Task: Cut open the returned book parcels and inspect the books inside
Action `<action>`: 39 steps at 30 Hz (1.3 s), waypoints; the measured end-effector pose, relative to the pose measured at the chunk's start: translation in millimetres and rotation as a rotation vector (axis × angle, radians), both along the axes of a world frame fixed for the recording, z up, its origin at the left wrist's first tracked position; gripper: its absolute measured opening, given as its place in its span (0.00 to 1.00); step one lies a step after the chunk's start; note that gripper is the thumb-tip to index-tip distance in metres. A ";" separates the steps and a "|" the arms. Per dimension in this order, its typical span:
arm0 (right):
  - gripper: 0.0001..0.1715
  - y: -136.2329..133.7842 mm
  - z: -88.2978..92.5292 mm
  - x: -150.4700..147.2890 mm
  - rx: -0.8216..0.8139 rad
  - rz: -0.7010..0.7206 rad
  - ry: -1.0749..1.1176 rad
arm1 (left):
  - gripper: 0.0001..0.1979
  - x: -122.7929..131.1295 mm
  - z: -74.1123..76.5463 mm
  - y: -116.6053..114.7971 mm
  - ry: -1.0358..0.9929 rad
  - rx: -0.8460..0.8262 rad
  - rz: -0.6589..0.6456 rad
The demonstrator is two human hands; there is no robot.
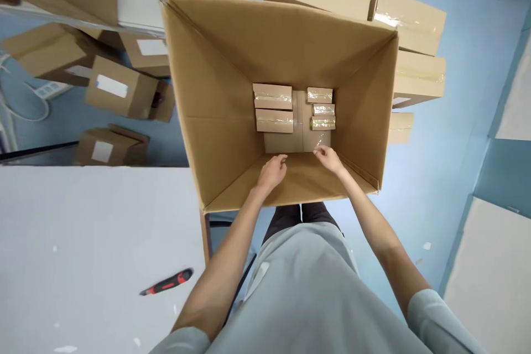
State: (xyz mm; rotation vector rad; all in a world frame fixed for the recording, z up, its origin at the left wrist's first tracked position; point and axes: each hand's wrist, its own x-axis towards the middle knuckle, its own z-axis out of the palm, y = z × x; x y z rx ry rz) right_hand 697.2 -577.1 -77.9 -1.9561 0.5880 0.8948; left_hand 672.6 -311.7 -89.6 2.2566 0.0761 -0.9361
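A large open cardboard box (215, 99) stands before me, and both my hands reach in over its near wall. My left hand (272, 172) is at the near inner wall, left of the middle, with its fingers loosely curled and nothing visible in them. To its right, my right hand (329, 159) points inward, fingers slightly apart, with no held item to be seen. On the box floor lie two taped small cartons (274, 121) at the left. Several smaller taped cartons (322, 123) form a column along the right side.
A white table (95, 221) at the left bears a red and black utility knife (166, 282). More cardboard boxes (406, 19) are stacked beyond and right of the large box. Labelled boxes (120, 86) lie on the blue floor at the left, beside a power strip (52, 89).
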 end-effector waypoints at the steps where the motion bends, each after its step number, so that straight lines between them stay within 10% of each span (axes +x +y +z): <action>1: 0.14 -2.5 -9.3 5.0 -0.049 0.069 0.002 | 0.25 5.5 -12.3 2.2 0.016 0.020 -0.049; 13: 0.37 -42.7 -151.9 34.3 -0.376 0.515 0.127 | 0.31 46.2 -166.8 20.3 0.131 0.231 -0.387; 29: 0.78 -64.4 -428.9 105.1 -0.468 0.870 -0.128 | 0.81 172.5 -408.3 32.1 -0.069 0.147 -0.562; 33: 0.77 -67.6 -458.4 106.8 -0.480 0.902 -0.103 | 0.72 178.4 -441.9 32.2 -0.110 0.127 -0.617; 39: 0.74 -78.1 -466.3 93.1 -0.504 0.928 -0.143 | 0.68 179.6 -454.1 27.6 -0.164 0.108 -0.631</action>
